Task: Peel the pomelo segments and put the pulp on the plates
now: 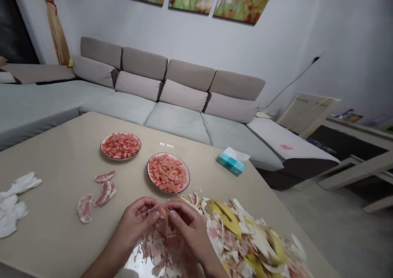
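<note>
Between both hands, over the near side of the table, is a pink pomelo segment with thin pale membrane on it. My left hand pinches its left side with thumb and fingers. On the other side my right hand grips it the same way. Scraps of membrane lie below the hands. Several unpeeled pomelo segments rest to the left. Just beyond the hands stands a plate heaped with pink pulp pieces, and a second heaped plate is farther back at left.
A big pile of yellow and white pomelo peel spreads at the right. Crumpled white gloves or tissues lie at the left edge. A blue tissue box is near the table's far right edge. Behind the table runs a grey sofa.
</note>
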